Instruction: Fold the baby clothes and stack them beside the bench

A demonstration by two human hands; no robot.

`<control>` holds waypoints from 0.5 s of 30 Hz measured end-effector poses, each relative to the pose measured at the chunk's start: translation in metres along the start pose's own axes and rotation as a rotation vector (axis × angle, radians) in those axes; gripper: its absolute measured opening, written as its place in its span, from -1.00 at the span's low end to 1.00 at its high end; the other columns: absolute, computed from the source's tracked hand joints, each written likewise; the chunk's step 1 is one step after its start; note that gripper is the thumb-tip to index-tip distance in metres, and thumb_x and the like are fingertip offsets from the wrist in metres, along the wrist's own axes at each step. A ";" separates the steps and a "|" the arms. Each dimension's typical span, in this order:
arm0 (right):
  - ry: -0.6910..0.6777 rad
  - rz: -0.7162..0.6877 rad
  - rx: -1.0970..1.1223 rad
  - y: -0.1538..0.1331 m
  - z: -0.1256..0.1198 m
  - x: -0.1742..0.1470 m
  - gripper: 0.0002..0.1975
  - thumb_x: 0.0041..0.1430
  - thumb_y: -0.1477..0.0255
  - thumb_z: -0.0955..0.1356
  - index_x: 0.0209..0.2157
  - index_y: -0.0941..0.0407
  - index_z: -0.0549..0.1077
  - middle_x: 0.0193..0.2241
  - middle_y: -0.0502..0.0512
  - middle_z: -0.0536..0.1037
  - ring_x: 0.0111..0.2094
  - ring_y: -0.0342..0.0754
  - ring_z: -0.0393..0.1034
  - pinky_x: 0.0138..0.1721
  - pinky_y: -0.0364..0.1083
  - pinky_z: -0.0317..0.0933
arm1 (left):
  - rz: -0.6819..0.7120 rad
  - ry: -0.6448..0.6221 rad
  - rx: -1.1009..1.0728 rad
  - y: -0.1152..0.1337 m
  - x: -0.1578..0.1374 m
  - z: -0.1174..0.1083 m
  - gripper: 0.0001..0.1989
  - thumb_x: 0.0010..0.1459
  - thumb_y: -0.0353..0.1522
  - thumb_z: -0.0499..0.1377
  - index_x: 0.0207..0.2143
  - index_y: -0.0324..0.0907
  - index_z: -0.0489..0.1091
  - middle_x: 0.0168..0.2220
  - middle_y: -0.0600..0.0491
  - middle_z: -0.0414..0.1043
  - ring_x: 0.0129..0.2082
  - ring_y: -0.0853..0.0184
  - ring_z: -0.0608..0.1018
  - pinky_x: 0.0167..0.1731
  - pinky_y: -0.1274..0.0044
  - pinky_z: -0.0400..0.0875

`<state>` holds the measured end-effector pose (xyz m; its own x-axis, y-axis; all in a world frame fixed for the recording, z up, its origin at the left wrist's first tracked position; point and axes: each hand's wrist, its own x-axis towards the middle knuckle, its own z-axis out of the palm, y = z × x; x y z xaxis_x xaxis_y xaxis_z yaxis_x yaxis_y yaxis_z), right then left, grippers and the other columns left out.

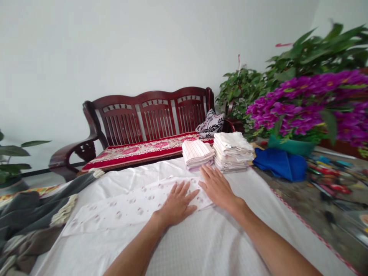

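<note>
A long strip of white cloth with a small printed pattern (126, 206) lies flat across the white sheet (189, 241). My left hand (178, 203) rests on this cloth right of its middle, fingers spread. On the cloth's right end lies my right hand (216, 186), flat, its fingers stretched toward the stacks behind. Just beyond the fingertips sits a folded stack of pink-striped cloth (197, 153). Beside that, to the right, is a taller stack of folded cream-white cloths (232, 149).
A dark wooden bench (149, 111) with a red floral cover stands behind. Grey fabric (31, 211) is heaped at left. On the right are a blue cloth (280, 163), purple flowers (310, 99) in a teal pot, and assorted small items (333, 180).
</note>
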<state>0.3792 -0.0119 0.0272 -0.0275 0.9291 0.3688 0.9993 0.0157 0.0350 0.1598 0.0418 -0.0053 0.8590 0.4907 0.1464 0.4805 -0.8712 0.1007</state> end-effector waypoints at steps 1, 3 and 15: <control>-0.050 -0.010 0.003 -0.001 0.006 -0.001 -0.41 0.40 0.23 0.16 0.33 0.27 0.18 0.36 0.31 0.16 0.39 0.13 -0.05 0.36 0.14 -0.20 | 0.003 0.006 -0.009 0.001 -0.001 0.001 -0.40 0.36 -0.01 -0.05 0.39 0.14 0.01 0.44 -0.07 -0.07 0.42 -0.03 -0.01 0.32 0.02 -0.05; -0.155 0.010 0.013 0.001 0.018 -0.003 -0.38 0.40 0.19 0.14 0.34 0.25 0.17 0.37 0.28 0.14 0.40 0.11 -0.07 0.36 0.16 -0.18 | 0.026 0.027 -0.048 -0.001 -0.002 0.002 -0.39 0.34 0.00 -0.01 0.38 0.10 0.07 0.43 -0.08 -0.01 0.41 -0.02 0.05 0.32 0.02 -0.03; -0.183 0.068 0.025 0.006 0.025 -0.009 -0.38 0.38 0.20 0.13 0.34 0.21 0.20 0.37 0.21 0.15 0.40 0.08 -0.08 0.35 0.19 -0.15 | -0.715 0.037 -0.092 -0.091 0.039 -0.053 -0.67 0.34 -0.31 -0.04 -0.17 -0.15 0.52 -0.11 -0.05 0.58 -0.09 0.22 0.58 -0.14 0.50 0.39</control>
<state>0.3859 -0.0110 0.0010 0.0431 0.9800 0.1941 0.9991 -0.0423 -0.0080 0.1402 0.1406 0.0439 0.3327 0.9419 0.0472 0.9046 -0.3329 0.2662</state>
